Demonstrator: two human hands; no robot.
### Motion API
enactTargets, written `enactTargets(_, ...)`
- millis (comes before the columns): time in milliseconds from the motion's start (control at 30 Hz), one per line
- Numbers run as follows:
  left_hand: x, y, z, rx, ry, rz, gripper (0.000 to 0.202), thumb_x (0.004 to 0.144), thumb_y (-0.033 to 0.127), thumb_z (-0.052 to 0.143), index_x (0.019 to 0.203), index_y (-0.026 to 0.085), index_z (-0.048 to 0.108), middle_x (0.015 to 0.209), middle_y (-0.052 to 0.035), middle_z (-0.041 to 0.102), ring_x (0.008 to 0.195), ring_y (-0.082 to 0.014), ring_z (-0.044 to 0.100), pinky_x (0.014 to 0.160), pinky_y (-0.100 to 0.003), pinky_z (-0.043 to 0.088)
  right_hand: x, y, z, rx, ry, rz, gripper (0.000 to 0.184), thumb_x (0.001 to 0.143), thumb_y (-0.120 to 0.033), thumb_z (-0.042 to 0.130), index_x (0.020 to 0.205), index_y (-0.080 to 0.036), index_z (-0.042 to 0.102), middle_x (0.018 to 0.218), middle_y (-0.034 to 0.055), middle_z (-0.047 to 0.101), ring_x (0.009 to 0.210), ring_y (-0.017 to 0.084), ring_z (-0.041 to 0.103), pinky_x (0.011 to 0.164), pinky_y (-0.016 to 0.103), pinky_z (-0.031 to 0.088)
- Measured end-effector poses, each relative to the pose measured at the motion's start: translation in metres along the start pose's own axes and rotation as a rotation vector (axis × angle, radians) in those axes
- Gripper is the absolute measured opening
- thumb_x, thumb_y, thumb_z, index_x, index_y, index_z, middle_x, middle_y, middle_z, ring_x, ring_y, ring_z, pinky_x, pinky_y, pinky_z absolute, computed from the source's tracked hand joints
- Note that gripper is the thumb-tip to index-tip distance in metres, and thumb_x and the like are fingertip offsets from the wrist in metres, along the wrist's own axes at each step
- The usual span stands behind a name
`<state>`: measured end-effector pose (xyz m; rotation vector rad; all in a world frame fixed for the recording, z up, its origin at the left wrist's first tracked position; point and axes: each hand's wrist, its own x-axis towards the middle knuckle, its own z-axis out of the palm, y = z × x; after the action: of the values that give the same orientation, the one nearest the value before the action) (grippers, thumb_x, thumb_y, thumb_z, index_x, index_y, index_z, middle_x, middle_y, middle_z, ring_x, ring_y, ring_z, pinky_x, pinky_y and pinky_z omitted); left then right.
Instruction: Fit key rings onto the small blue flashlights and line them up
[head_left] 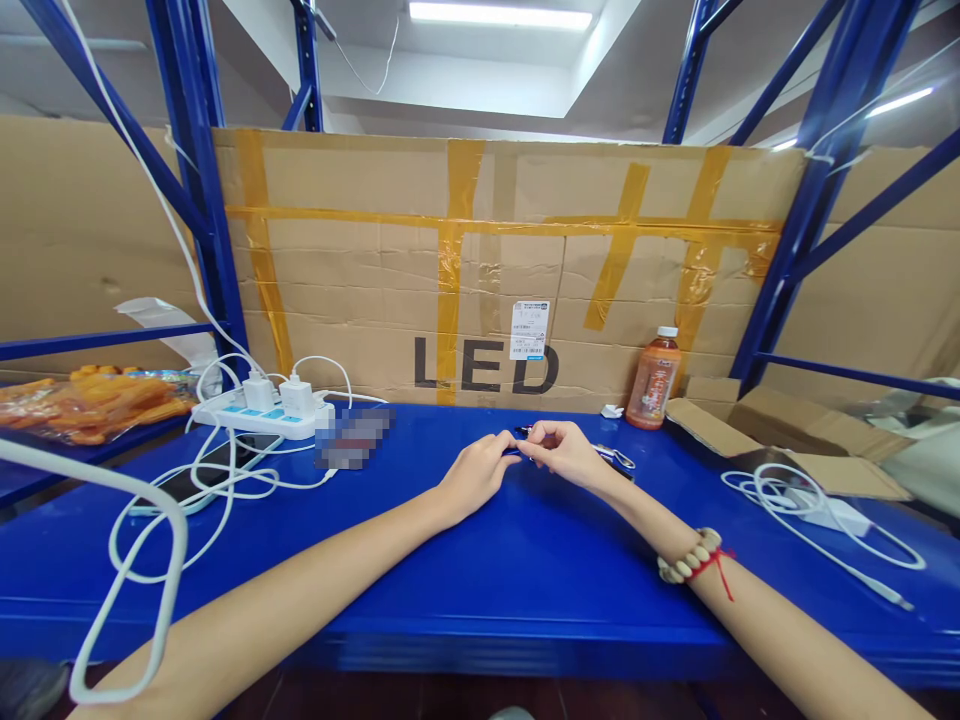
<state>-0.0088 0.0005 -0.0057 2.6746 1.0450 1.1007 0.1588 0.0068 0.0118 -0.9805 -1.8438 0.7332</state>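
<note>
Just beyond the curled left hand (474, 477) and right hand (571, 458), near their fingertips, a small dark object (523, 430) shows; whether either grips it, I cannot tell.

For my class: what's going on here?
A person's bare left hand and right hand meet at the fingertips over a glossy blue flat table, seemingly working at something too small to make out. A small silvery metal item lies beside the right hand, partly hidden. Farther back, an orange plastic drink bottle stands upright to the right; a white power strip sits to the left.
</note>
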Motion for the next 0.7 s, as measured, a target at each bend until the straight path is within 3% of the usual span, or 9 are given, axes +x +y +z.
enactTargets(200, 0.0021, 0.0027, -0.0002, -0.098, 0.01, -0.083, 0.008, 0.087, 0.023, 0.038, 0.093, 0.021, 0.044, 0.101, -0.0043, 0.062, 0.096, -0.0168, 0.057, 0.079, -0.028, 0.044, 0.001, 0.0006, 0.0012, 0.06, 0.02, 0.083, 0.039, 0.061, -0.053, 0.064, 0.063, -0.015, 0.054, 0.047, -0.0034, 0.049, 0.041, 0.006, 0.042, 0.038, 0.019, 0.033)
enactTargets(433, 0.003, 0.0077, -0.0045, -0.037, -0.024, -0.168, 0.017, 0.089, 0.026, 0.033, 0.102, 0.022, 0.042, 0.097, -0.0044, 0.063, 0.088, -0.0178, 0.06, 0.073, -0.029, 0.045, 0.0009, 0.0021, 0.0003, 0.078, 0.02, 0.097, 0.037, 0.065, -0.052, 0.062, 0.069, -0.015, 0.057, 0.052, -0.0034, 0.05, 0.045, 0.006, 0.044, 0.039, 0.018, 0.034)
enactTargets(700, 0.0023, 0.0065, -0.0036, -0.037, 0.008, -0.152, 0.02, 0.09, 0.027, 0.03, 0.103, 0.022, 0.043, 0.106, -0.0049, 0.06, 0.093, -0.0182, 0.059, 0.077, -0.029, 0.044, 0.0017, 0.0, -0.0028, 0.046, 0.034, 0.086, 0.039, 0.061, -0.051, 0.064, 0.073, -0.014, 0.063, 0.053, -0.0021, 0.052, 0.045, 0.007, 0.044, 0.038, 0.018, 0.034)
